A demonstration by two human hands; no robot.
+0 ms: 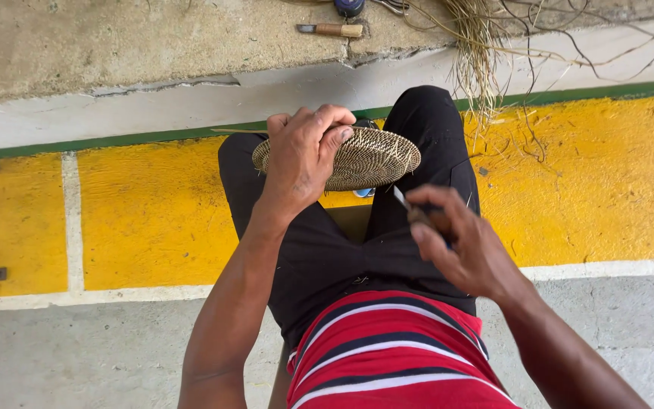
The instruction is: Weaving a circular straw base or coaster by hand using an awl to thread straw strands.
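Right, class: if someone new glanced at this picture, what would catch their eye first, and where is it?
Probably the round woven disc at the centre, resting on the seated person's knees with the left hand gripping its near edge. Just below it to the right, the right hand pinches a small thin tool near the disc's rim. Behind, a bright yellow painted band crosses the floor, and loose straw lies at the top.
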